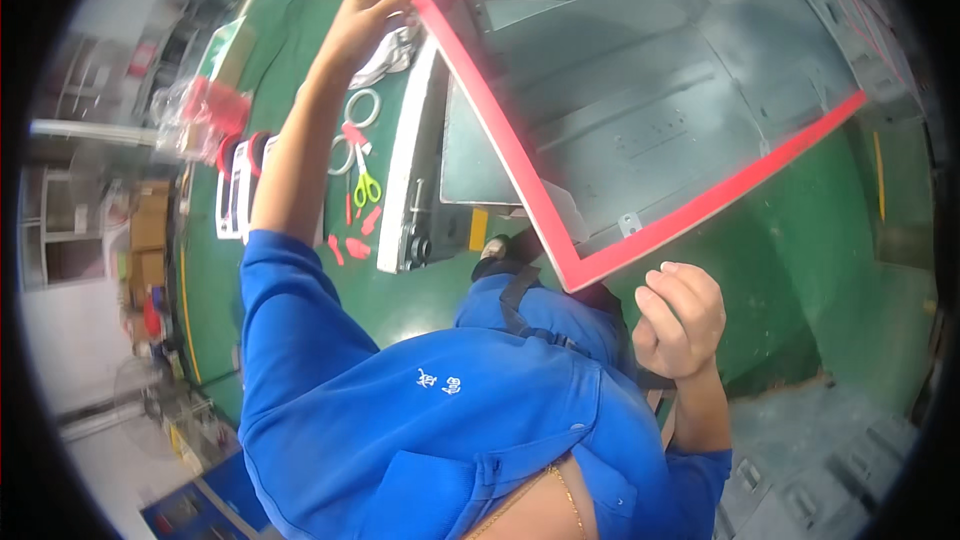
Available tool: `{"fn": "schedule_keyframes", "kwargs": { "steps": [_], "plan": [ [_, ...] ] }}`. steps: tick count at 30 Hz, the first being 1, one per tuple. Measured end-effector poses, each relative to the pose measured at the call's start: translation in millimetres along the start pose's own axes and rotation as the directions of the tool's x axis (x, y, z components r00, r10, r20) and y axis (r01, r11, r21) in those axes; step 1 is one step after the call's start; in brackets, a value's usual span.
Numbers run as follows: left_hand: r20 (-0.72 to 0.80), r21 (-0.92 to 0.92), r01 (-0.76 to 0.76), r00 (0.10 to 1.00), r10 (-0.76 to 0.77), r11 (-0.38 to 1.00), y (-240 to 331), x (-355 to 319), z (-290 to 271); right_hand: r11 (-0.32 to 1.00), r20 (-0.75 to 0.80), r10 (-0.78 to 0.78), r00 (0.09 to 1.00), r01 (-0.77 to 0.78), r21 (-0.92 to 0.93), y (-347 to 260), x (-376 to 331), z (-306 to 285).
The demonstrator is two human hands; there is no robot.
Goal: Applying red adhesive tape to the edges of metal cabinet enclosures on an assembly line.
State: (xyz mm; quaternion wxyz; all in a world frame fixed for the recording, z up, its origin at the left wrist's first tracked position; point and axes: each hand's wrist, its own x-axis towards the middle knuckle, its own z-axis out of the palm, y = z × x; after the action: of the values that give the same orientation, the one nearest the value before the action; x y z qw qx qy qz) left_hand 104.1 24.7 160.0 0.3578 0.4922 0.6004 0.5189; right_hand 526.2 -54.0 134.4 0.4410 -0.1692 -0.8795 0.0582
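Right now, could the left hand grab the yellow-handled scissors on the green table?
Probably not straight away: the left hand is gripping the red-framed panel at its top corner. The scissors lie uncovered below that forearm, so letting go would free it.

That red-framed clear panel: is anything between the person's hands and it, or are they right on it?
Nothing visible stands between them. The left hand grips the red-framed panel at its upper corner. The right hand is curled just below the lower red edge; whether it touches the frame cannot be told. Scissors lie on the green surface underneath.
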Motion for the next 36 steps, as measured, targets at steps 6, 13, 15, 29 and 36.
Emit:
{"fn": "schedule_keyframes", "kwargs": {
  "steps": [6, 13, 15, 29, 36],
  "plan": [
    [-0.234, 0.144, 0.001, 0.972, 0.033, 0.990, -5, -11, 18, 0.974, 0.024, -0.181, 0.983, 0.175, 0.147, 25, 7, -4],
    [-0.297, 0.064, 0.044, 0.955, -0.023, 0.997, 1, -17, 30, 0.948, 0.073, -0.251, 0.965, 0.230, 0.221, 28, 26, 4],
    [-0.310, 0.082, 0.035, 0.951, -0.008, 0.996, 0, -15, 33, 0.951, 0.080, -0.265, 0.961, 0.247, 0.188, 26, 28, 5],
    [-0.352, -0.216, -0.046, 0.935, -0.034, 0.975, -12, -17, 30, 0.955, 0.207, -0.278, 0.938, 0.247, 0.164, 19, 43, 2],
    [-0.405, 0.312, -0.264, 0.832, 0.379, 0.913, -19, -65, 39, 0.928, 0.397, -0.258, 0.881, 0.112, 0.355, 33, 73, -2]
  ]
}}
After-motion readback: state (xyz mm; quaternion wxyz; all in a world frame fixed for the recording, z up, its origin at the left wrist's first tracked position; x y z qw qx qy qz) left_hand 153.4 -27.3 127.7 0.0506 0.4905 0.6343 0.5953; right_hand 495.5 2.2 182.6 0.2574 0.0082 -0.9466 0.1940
